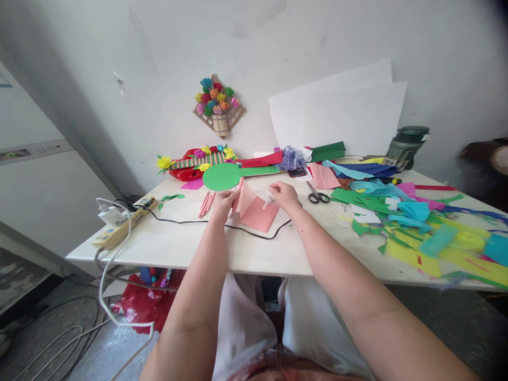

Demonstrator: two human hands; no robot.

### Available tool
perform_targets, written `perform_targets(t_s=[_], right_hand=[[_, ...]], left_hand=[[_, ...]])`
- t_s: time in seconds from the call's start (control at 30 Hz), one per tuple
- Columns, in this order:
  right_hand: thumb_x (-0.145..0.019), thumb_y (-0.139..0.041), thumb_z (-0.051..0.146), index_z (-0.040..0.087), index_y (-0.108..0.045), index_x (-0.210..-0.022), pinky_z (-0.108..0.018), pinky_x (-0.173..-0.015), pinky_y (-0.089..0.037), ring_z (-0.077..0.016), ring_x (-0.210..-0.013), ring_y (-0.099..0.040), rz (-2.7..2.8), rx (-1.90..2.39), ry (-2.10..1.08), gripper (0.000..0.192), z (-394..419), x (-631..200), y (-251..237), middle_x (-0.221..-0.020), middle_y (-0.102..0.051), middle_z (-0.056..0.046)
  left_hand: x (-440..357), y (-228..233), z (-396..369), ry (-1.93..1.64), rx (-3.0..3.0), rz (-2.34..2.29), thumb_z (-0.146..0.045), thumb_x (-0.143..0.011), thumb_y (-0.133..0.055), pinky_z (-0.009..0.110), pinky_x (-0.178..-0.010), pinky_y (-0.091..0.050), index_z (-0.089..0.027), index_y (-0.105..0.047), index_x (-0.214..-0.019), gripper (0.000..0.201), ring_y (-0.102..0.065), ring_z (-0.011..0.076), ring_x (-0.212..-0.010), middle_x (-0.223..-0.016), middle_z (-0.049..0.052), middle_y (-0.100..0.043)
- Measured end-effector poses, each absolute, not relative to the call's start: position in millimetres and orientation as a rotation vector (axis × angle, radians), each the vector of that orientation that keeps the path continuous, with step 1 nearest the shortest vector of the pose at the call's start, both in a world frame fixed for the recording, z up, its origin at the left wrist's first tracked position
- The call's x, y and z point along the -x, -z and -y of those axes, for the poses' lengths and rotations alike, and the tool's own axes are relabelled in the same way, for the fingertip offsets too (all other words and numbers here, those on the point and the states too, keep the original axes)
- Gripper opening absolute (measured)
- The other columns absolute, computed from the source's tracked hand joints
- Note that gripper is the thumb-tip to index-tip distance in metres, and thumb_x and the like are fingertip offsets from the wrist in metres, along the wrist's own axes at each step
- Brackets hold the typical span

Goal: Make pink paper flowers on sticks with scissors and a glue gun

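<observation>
Pink folded paper sheet (256,210), held at the table's (178,248) near-centre.
Left hand (223,203) pinches its left edge; right hand (283,194) (closed on a small white glue nozzle (269,200)) sits just right; the fold runs near-to-far.

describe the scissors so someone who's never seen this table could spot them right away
Start at the white table and find the person's right hand near its middle. Just right of that hand lie the scissors, flat on bare tabletop. Their black loop handles and metal blades stand out from the coloured paper scraps beyond.
</observation>
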State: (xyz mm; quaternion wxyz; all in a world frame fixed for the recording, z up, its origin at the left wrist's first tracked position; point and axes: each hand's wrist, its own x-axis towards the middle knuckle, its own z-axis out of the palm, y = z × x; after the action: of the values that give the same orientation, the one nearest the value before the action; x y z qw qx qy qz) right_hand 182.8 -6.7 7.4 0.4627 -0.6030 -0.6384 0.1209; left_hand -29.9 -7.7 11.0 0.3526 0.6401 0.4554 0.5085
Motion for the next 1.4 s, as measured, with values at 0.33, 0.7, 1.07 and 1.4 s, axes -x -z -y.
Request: perform_targets(t_s=[0.33, 0.7, 1.07, 1.4], right_hand=[[-0.074, -0.047, 0.019, 0.022, -0.069, -0.093, -0.031, -0.069, -0.043, -0.0239, -0.088, -0.061, 1.604, 1.826, -0.049, 0.029, 15.8, -194.4, -16.7, -0.093, -0.07, -0.007], [-0.076, -0.046, 0.019, 0.024, -0.067, -0.096, -0.03, -0.072, -0.041, -0.0209, -0.089, -0.061, 1.79, 1.657, 0.051, 0.029, 23.8, -183.0, -18.5, -0.098, -0.069, -0.004], [-0.076, -0.054, 0.029, 0.021, -0.068, -0.094, -0.031, -0.082, -0.038, -0.0203, -0.09, -0.061, 1.975, 1.451, 0.039, 0.024, 26.4, -170.1, -15.0, -0.094, -0.07, -0.005], [-0.08, -0.054, 0.028, 0.021, -0.061, -0.11, -0.033, -0.09, -0.037, -0.0187, -0.088, -0.064, 1.869, 1.42, -0.084, 0.031, 25.3, -158.3, -14.1, -0.087, -0.072, -0.004]], left_hand=[[28.4, -5.5, 3.7, -1.41, -1.282, -0.906, -0.046, -0.062, -0.068, 0.021, -0.042, -0.029, -0.014, -0.053, -0.057, 0.035, -0.04, 0.0062, -0.042, -0.047, -0.004, -0.047], [20.1, -10.9, 6.1, -1.466, -0.919, -0.611, -0.031, -0.064, -0.072, 0.028, -0.073, -0.049, -0.017, -0.061, -0.078, 0.023, -0.062, 0.0159, -0.08, -0.079, 0.003, -0.066], [19.4, -16.2, 9.9, -1.43, -0.871, -0.541, -0.036, -0.073, -0.065, 0.032, -0.079, -0.051, -0.019, -0.059, -0.097, 0.03, -0.057, 0.0217, -0.104, -0.107, 0.008, -0.063], [14.0, -20.4, 15.9, -1.434, -0.857, -0.5, -0.032, -0.08, -0.058, 0.03, -0.08, -0.05, -0.019, -0.061, -0.102, 0.026, -0.056, 0.022, -0.108, -0.105, 0.007, -0.067]])
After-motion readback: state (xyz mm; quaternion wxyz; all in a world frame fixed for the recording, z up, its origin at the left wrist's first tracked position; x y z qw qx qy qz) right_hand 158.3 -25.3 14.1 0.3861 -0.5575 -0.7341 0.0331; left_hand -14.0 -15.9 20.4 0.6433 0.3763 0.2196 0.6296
